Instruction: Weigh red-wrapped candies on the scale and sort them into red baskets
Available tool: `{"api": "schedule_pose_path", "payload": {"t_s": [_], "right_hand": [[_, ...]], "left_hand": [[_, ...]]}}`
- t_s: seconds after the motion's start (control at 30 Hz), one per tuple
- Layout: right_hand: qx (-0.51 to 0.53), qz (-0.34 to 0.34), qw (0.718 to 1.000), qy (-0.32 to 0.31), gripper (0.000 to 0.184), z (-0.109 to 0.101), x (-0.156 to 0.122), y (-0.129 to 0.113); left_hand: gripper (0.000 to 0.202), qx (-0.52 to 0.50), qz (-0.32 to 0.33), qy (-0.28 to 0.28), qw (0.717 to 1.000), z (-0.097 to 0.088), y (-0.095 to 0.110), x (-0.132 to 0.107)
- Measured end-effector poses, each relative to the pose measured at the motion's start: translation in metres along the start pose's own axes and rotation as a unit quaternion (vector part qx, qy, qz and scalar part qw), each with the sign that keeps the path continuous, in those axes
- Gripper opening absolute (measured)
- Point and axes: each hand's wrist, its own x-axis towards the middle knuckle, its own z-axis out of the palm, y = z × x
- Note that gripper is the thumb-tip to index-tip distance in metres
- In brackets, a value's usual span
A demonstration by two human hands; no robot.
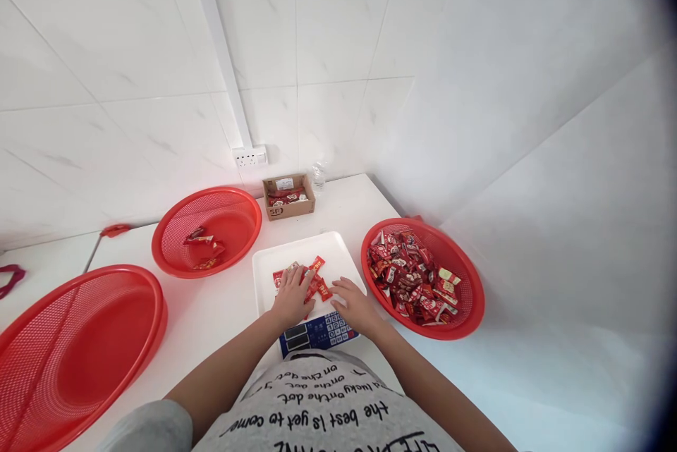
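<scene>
Several small red packets (318,264) lie on the white tray (331,244) of a digital scale, whose blue keypad panel (312,334) faces me. My left hand (293,297) rests over the packets with its fingers spread, covering some of them; whether it presses on any is hard to see. At the tray's right side is my right hand (353,302), fingers stretched toward the packets and nothing visible in them. The nearest packet to it lies just left of its fingertips.
On the right stands a red mesh basket (476,300) full of packets. Another red basket (163,230), back left, holds a few. A larger red basket (151,339) sits front left. Behind the scale are a cardboard box (296,210) with packets and a clear plastic bottle (318,177).
</scene>
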Motion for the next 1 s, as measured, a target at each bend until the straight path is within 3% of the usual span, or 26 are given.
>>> {"api": "schedule_pose_path", "payload": {"t_s": [0.17, 0.33, 0.47, 0.63, 0.8, 0.9, 1.0], "right_hand": [[-0.058, 0.042, 0.989, 0.130, 0.031, -0.016, -0.006, 0.033], [-0.087, 0.088, 0.976, 0.179, 0.036, -0.029, -0.016, 0.066], [-0.077, 0.123, 0.972, 0.187, 0.040, -0.025, -0.023, 0.078], [-0.080, 0.146, 0.970, 0.180, 0.043, -0.022, -0.024, 0.074], [-0.092, 0.164, 0.968, 0.165, 0.043, -0.024, -0.024, 0.068], [-0.096, 0.173, 0.968, 0.157, 0.044, -0.024, -0.025, 0.067], [-0.101, 0.179, 0.967, 0.153, 0.043, -0.023, -0.025, 0.067]], "left_hand": [[0.061, -0.005, 0.010, 0.000, 1.000, -0.005, 0.004, 0.001], [0.059, -0.011, 0.004, -0.003, 1.000, -0.005, 0.002, 0.005], [0.059, -0.018, 0.011, 0.001, 1.000, -0.006, 0.003, 0.007], [0.057, -0.030, 0.009, 0.027, 0.999, -0.017, 0.005, 0.015], [0.048, -0.039, -0.036, 0.043, 0.998, -0.033, -0.005, 0.049], [0.045, -0.046, -0.046, 0.018, 0.998, -0.038, -0.013, 0.073], [0.046, -0.050, -0.012, -0.022, 0.998, -0.036, -0.016, 0.088]]}}
